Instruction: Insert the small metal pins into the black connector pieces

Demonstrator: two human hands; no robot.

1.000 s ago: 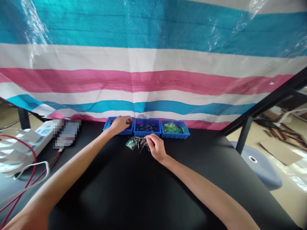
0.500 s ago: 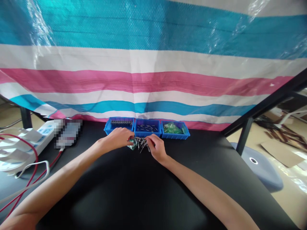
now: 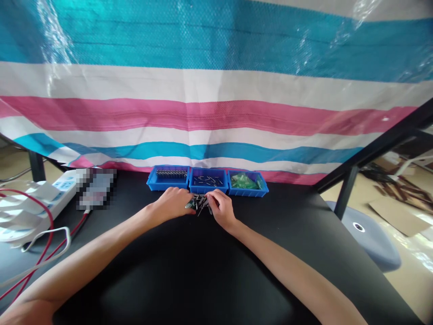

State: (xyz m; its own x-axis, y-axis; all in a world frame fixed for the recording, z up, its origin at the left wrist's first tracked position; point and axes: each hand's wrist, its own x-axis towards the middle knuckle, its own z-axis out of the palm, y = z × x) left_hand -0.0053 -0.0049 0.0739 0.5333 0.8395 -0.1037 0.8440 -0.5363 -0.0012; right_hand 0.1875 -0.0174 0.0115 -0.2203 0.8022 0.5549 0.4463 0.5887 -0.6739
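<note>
A loose heap of thin metal pins or screws (image 3: 203, 205) lies on the black tabletop, in front of the middle blue bin. My left hand (image 3: 173, 203) reaches in from the left, its fingers and thumb curled round a small green piece (image 3: 191, 204) at the heap's left edge. On the other side, my right hand (image 3: 221, 208) is closed in a pinch against the heap. What its fingertips hold is too small to name. Behind the hands stand the left blue bin (image 3: 162, 186), the middle blue bin (image 3: 208, 189) and the right blue bin (image 3: 248, 193).
Short metal parts stand in a row in the left bin, pins lie in the middle one, and green pieces fill the right. A white power strip (image 3: 62, 189) and red cable (image 3: 51, 221) lie at the left. Behind hangs a striped sheet (image 3: 216, 115); a grey stool (image 3: 372, 243) stands right.
My left hand has come down and slightly right, its thumb now showing beneath the green piece at the heap. My right hand has barely moved.
</note>
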